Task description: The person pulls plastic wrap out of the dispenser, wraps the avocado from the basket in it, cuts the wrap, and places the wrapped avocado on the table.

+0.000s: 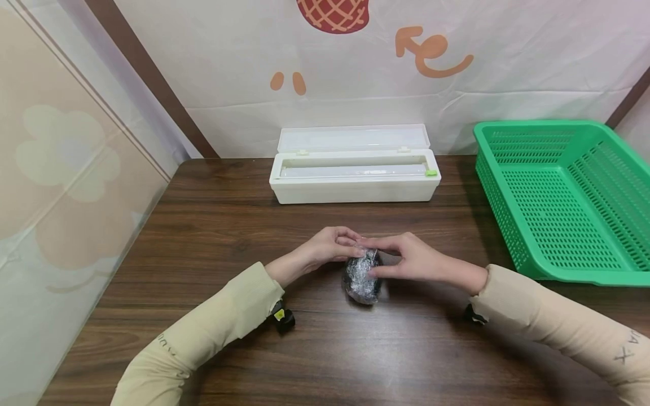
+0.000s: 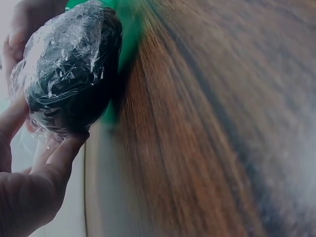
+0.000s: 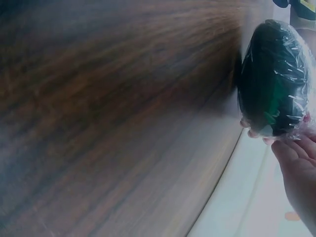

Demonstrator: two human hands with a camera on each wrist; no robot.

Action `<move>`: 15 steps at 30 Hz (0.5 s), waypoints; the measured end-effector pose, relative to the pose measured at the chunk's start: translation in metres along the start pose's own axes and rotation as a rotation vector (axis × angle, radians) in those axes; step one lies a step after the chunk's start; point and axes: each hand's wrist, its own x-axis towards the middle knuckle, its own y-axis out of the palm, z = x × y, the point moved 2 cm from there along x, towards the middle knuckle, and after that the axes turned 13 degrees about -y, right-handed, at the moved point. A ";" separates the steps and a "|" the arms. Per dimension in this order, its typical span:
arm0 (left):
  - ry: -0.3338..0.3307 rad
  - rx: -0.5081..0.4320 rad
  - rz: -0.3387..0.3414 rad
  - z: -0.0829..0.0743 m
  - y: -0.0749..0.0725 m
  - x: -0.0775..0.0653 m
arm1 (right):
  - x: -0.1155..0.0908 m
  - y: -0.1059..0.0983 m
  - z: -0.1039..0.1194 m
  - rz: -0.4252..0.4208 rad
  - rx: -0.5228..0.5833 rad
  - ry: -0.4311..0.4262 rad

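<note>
A dark oval object (image 1: 361, 282) wrapped in crinkled clear cling film stands on the table in front of me. What lies under the film I cannot tell. At its far end, my left hand (image 1: 332, 245) pinches the film with thumb and fingers. From the other side my right hand (image 1: 413, 259) grips the same end, thumb and forefinger spread over it. The left wrist view shows the wrapped object (image 2: 74, 69) close up, film bunched at the end by the fingers. Smooth, shiny film covers the dark side of the object (image 3: 274, 79) in the right wrist view.
Behind the hands stands a white cling film dispenser (image 1: 355, 193), its lid raised, a roll inside and a green slider (image 1: 431, 173) at its right end. A green perforated basket (image 1: 538, 265) is at the right. A printed cloth (image 1: 244, 124) hangs behind the brown wooden table (image 1: 213, 225).
</note>
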 end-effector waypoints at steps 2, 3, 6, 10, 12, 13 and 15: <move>0.020 0.044 -0.001 0.000 0.000 -0.001 | 0.000 0.002 0.000 -0.004 -0.035 -0.007; 0.031 0.072 -0.003 -0.001 -0.001 -0.001 | 0.000 0.002 0.000 -0.007 -0.051 -0.010; 0.086 0.225 -0.024 -0.002 -0.002 -0.001 | 0.000 0.003 0.000 -0.018 -0.067 -0.018; 0.174 0.473 -0.042 -0.006 -0.004 -0.005 | -0.001 0.004 0.001 -0.016 -0.067 -0.029; 0.214 0.561 -0.017 -0.008 -0.004 -0.010 | 0.000 0.005 0.001 -0.009 -0.063 -0.042; 0.231 0.591 0.001 -0.009 -0.004 -0.012 | -0.001 0.005 0.001 -0.004 -0.063 -0.051; 0.259 0.626 0.050 -0.010 -0.003 -0.018 | -0.001 0.005 0.001 0.006 -0.065 -0.066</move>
